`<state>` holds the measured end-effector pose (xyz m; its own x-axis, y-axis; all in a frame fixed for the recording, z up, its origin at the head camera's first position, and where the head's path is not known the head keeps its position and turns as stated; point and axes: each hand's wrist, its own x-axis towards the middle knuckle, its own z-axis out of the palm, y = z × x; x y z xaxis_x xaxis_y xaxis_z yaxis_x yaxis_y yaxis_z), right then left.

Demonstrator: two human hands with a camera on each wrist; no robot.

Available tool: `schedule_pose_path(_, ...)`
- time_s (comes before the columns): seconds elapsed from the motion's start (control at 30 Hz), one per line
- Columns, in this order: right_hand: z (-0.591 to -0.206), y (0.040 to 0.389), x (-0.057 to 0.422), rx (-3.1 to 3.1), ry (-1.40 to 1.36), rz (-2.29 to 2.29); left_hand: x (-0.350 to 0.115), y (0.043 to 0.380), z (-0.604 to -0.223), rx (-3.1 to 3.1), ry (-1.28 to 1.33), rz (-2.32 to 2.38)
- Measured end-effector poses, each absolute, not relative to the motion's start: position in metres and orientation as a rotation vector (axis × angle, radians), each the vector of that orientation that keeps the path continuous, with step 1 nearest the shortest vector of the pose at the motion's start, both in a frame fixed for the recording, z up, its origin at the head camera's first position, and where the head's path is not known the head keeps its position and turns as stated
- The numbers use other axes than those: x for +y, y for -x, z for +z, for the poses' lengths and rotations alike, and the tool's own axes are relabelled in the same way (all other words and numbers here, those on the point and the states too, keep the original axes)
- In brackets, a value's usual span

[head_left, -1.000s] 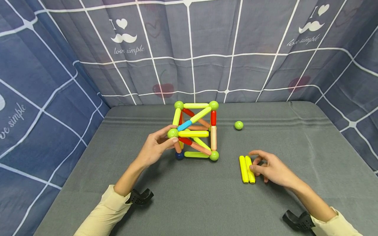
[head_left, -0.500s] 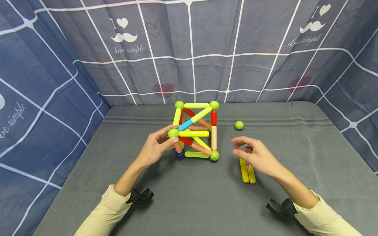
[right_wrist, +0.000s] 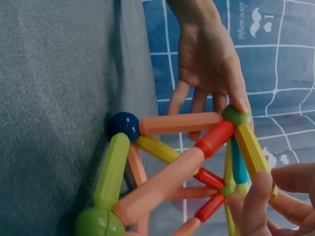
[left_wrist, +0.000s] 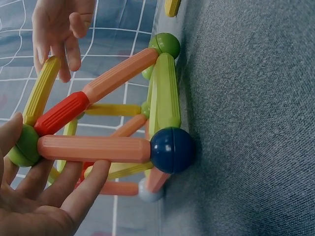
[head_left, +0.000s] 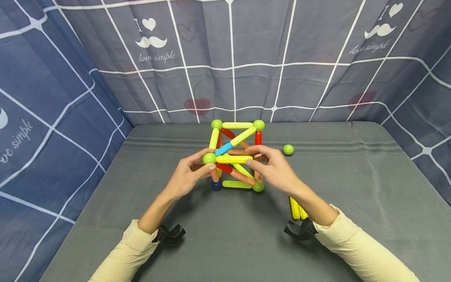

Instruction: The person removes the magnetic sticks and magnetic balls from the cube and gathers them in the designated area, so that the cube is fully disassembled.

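Observation:
A cube-like frame of coloured rods and balls stands on the grey cloth, with a dark blue ball [head_left: 216,185] at its lower near left corner. My left hand [head_left: 186,174] pinches the green ball [head_left: 209,158] at the upper near left corner. From that ball a yellow rod [head_left: 230,159] reaches right, its far end bearing no ball in the left wrist view. My right hand [head_left: 278,168] pinches that end between thumb and fingers, as the right wrist view shows. A red-and-orange diagonal [right_wrist: 182,169] slopes from the held ball to a lower green ball [head_left: 258,185].
A loose green ball [head_left: 288,149] lies right of the frame. Two yellow rods [head_left: 295,208] lie side by side, partly covered by the right forearm. Behind rises a blue-grey checked cloth wall [head_left: 253,86].
My right hand has left the two loose yellow rods, moved left and up, and taken hold of the yellow rod's free end. The left hand keeps its grip on the green ball.

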<state>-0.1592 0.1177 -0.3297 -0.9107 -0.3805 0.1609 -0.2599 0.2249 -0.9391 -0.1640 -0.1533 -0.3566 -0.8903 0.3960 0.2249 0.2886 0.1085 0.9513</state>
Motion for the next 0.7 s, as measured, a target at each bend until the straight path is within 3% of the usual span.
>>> schedule_pose_path(0.7,-0.342,0.154,0.116,2.394,0.615,-1.759,-0.152,0.165,-0.356,2.287,-0.674,1.912)
